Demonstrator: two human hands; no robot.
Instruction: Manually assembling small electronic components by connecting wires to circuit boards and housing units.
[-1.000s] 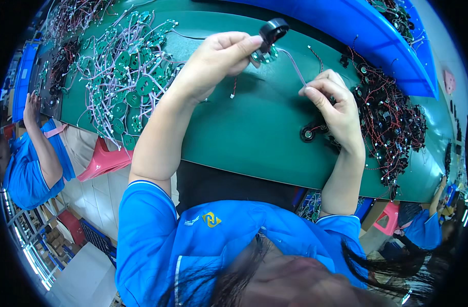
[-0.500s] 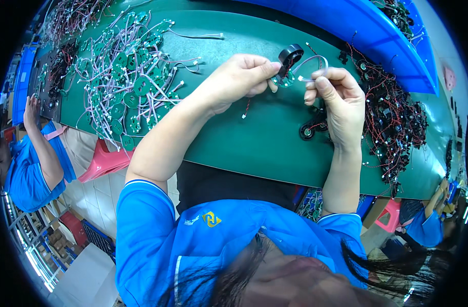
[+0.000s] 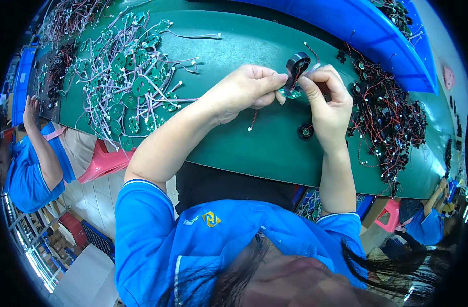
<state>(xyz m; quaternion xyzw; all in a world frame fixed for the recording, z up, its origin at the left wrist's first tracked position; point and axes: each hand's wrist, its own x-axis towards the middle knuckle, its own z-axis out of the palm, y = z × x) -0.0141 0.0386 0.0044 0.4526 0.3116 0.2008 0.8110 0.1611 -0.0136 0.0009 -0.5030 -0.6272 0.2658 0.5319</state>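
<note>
Pinched in my left hand (image 3: 247, 91) is a black round-headed plastic part (image 3: 298, 63), its ring end tilted up. A small green circuit board (image 3: 291, 93) sits at the lower end of that part, by my fingertips. Close on its right, my right hand (image 3: 330, 102) pinches a pale ribbon cable (image 3: 312, 69) that loops up beside the ring. The end of the cable is hidden by my fingers. A twisted red wire (image 3: 253, 121) with a white plug hangs below my left hand. Another black round part (image 3: 305, 131) lies on the table under my right wrist.
Green circuit boards (image 3: 139, 86) with pale cables are heaped on the green table (image 3: 239, 153) at left. To the right lies a tangled pile of black parts with red wires (image 3: 390, 120). A blue bin (image 3: 357, 25) borders the far right. Co-workers sit on both sides.
My right hand has moved left, up against the black part. The part has shifted slightly right in my left hand. The cable's white plug, visible before, is now covered by fingers.
</note>
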